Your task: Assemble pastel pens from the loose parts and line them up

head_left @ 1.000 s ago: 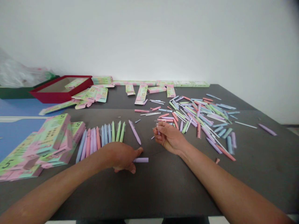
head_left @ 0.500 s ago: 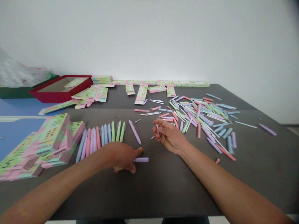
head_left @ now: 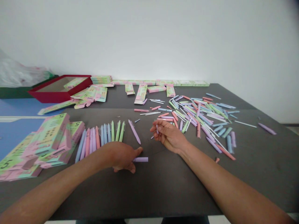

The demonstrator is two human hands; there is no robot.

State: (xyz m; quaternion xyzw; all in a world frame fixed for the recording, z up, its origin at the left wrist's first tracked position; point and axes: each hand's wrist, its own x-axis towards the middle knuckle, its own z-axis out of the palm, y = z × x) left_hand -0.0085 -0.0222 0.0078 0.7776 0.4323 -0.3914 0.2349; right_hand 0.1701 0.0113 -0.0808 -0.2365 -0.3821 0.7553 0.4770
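Observation:
My left hand (head_left: 125,157), seen from the back, is closed around a purple pen barrel (head_left: 142,159) whose end sticks out to the right between thumb and fingers. Its palm side is hidden. My right hand (head_left: 169,133) pinches a small purple pen part (head_left: 157,129) between thumb and fingertips. Between the hands, a purple pen (head_left: 134,132) lies slantwise on the table. Beyond my left wrist, a row of blue, purple, pink and green pens (head_left: 105,133) lies side by side, partly covered by my forearm.
A heap of loose pen barrels and white refills (head_left: 196,112) spreads over the right side of the dark table (head_left: 163,193). Printed pen boxes (head_left: 46,137) are stacked at left. Behind them stands a red box (head_left: 49,96). More cartons (head_left: 141,93) lie near the wall.
Both hands stay in nearly the same place. The small purple part between my right fingertips has tilted slightly more upright.

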